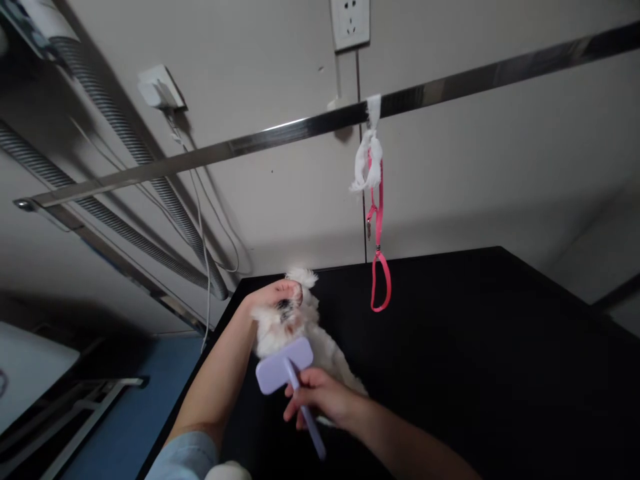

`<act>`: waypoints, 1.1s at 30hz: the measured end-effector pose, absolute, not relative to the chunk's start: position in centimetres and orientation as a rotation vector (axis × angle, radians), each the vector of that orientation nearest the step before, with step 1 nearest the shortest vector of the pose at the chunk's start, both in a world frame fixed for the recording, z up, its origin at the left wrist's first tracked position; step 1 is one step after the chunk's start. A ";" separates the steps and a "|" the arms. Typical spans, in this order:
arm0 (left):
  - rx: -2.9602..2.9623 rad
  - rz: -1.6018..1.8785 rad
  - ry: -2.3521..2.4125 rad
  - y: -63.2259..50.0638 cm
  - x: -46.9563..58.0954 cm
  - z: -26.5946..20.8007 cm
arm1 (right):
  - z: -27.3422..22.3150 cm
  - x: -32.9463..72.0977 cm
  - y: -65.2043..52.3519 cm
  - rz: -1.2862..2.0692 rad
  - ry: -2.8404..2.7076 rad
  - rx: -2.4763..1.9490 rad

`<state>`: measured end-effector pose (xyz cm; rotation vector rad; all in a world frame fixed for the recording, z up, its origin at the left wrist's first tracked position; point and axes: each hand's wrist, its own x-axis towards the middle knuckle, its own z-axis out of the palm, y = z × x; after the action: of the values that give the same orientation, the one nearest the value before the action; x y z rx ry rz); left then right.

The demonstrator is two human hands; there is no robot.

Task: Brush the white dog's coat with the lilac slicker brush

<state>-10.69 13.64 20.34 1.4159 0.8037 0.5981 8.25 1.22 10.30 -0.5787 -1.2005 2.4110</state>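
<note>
A small white dog [333, 353] is on the black tabletop [450, 347], its fluffy coat partly hidden by my hands and the brush. My left hand [281, 292] is closed on the dog near its upper end, by a dark patch in the fur; which body part it grips I cannot tell. In my right hand [320, 393] is a lilac slicker brush [285, 363], held by its handle between thumb and fingers. The flat back of its head faces me and covers part of the dog's fur, so its bristles are hidden.
A metal bar [240, 145] crosses above the table. From it hang a white cloth strip [369, 157] and a pink loop leash [381, 280]. Grey hoses [175, 207] and cables run along the left wall, with a plug [161, 90] in a socket.
</note>
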 end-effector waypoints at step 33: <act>1.644 0.682 1.000 14.8 -7.5 19.4 | 7.0 7.8 -2.1 2.449 -0.968 -0.756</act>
<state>-7.53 14.81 19.45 1.6442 0.9995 0.6821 7.80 -2.13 6.96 -0.7561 -0.9683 2.4493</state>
